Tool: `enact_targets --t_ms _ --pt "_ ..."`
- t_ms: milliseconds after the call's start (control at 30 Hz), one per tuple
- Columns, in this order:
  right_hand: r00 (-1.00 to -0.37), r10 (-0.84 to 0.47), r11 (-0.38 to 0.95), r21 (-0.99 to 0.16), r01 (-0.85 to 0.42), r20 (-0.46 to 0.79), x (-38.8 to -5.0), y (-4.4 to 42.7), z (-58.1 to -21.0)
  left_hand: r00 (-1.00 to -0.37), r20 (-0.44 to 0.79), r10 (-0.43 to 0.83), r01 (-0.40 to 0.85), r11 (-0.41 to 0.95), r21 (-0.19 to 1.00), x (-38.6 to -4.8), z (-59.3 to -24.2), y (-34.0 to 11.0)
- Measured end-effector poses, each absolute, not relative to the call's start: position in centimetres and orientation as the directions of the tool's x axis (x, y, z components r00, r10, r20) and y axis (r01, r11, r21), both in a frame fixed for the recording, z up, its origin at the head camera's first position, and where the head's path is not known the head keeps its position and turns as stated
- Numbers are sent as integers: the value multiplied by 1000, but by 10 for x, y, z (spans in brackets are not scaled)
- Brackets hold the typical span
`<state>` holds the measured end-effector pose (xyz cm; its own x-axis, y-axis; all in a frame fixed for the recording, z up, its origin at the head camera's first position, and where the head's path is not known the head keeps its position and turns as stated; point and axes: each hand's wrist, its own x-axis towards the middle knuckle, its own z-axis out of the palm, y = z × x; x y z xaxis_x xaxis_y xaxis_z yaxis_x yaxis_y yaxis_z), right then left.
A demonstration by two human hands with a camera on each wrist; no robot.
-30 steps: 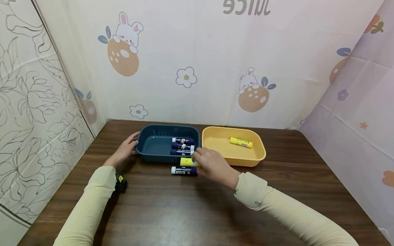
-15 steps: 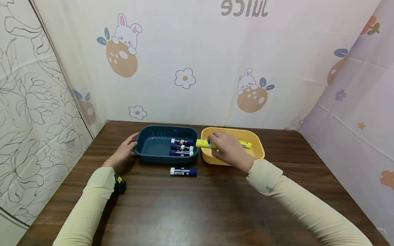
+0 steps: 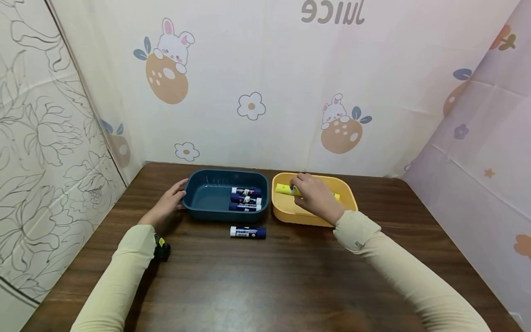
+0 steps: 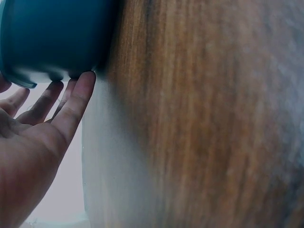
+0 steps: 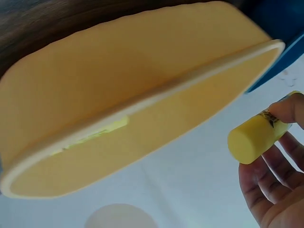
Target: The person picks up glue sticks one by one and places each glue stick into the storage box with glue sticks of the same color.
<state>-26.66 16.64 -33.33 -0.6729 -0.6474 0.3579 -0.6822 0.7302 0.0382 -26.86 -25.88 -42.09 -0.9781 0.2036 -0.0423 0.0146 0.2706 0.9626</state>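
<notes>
My right hand (image 3: 315, 193) pinches a yellow glue stick (image 3: 284, 189) between thumb and fingers, over the yellow bin (image 3: 303, 218). In the right wrist view, the held stick's blunt end (image 5: 247, 142) points toward the bin's rim. A second yellow glue stick (image 3: 337, 197) lies inside the bin, mostly hidden by the hand. With extended fingers, my left hand (image 3: 166, 203) touches the left outer wall of the dark blue bin (image 3: 220, 215). Three navy glue sticks (image 3: 246, 199) lie at that bin's right end. Another navy glue stick (image 3: 248, 232) rests on the table before it.
Both bins stand side by side at the back of the dark wooden table (image 3: 232, 286). Behind them hangs a printed curtain (image 3: 282, 129). A black device (image 3: 162, 249) sits at the left wrist.
My right hand has lifted the yellow glue stick from the table in front of the blue bin and carried it right, over the yellow bin. My left hand has stayed at the blue bin.
</notes>
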Motion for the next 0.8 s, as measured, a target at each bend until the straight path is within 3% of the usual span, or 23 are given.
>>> enact_targets --t_ms 467,800 --pt "-760 -569 804 20 -594 314 -304 190 -367 -981 -47 190 10 289 957 -269 -423 -259" --pt "-782 -564 818 51 -573 264 -316 193 -389 -981 -54 187 5 298 955 -272 -425 -260"
